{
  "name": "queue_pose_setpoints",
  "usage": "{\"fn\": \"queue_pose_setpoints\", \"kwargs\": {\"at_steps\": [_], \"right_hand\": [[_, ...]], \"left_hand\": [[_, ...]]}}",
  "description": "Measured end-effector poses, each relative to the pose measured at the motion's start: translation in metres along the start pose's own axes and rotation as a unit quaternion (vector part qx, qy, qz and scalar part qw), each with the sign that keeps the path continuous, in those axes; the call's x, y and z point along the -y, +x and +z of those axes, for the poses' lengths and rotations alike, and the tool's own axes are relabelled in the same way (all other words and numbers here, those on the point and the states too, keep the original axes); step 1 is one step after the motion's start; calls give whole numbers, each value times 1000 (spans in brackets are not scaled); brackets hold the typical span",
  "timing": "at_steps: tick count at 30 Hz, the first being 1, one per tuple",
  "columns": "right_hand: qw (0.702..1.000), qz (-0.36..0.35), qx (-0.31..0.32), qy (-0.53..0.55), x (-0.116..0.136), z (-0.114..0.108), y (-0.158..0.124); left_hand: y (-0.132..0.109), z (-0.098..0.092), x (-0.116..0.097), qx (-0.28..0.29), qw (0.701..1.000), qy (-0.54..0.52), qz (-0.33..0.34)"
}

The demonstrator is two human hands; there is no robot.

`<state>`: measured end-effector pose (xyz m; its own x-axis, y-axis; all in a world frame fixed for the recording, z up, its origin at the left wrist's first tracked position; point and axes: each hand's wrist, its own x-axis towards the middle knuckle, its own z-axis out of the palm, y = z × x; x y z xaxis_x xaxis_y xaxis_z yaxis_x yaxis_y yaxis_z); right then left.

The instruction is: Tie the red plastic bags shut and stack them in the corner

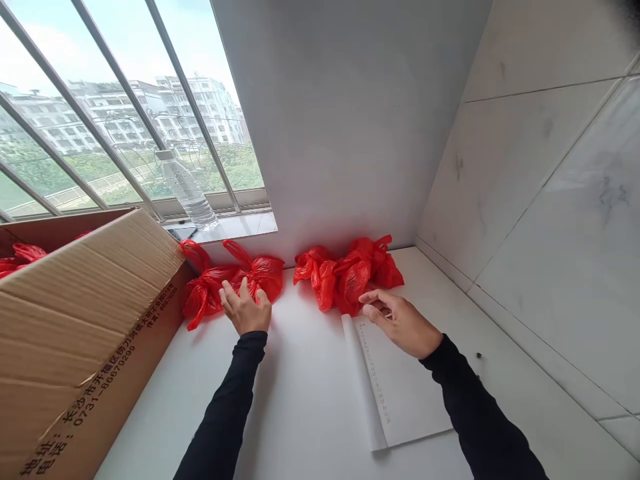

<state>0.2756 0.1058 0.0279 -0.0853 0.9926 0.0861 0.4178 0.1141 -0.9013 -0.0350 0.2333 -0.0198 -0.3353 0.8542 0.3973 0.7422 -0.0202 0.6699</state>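
Note:
Two clusters of tied red plastic bags lie on a white counter against the back wall. My left hand (245, 308) rests with fingers spread against the left cluster of red bags (227, 280), beside the cardboard box. My right hand (403, 321) lies on the top edge of a white sheet of paper (400, 387), fingers loosely curled, just in front of the right cluster of red bags (350, 270). The sheet's left edge is rolled up. Both arms wear black sleeves.
A large open cardboard box (85, 333) with printed text stands at the left and holds more red bags (20, 257). A clear plastic water bottle (187, 190) stands on the windowsill. Tiled wall (550, 200) closes the right side.

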Motion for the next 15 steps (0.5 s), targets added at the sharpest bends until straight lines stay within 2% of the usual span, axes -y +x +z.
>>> {"fn": "queue_pose_setpoints", "kwargs": {"at_steps": [3,7,9,11,15], "right_hand": [[998,14,44,-53,-3,2,-1],[982,-31,115,-143,-8,20,-3],[965,-24,146,-218,-12,31,-3],[947,12,166,-276,-17,37,-2],[940,45,139,-307,-25,33,1]], "left_hand": [[-28,16,-27,5,999,-42,33],[-51,54,-64,85,991,-85,64],[-50,72,-73,118,987,-89,61],[-44,84,-77,136,986,-84,51],[-36,96,-78,168,981,-86,40]]}}
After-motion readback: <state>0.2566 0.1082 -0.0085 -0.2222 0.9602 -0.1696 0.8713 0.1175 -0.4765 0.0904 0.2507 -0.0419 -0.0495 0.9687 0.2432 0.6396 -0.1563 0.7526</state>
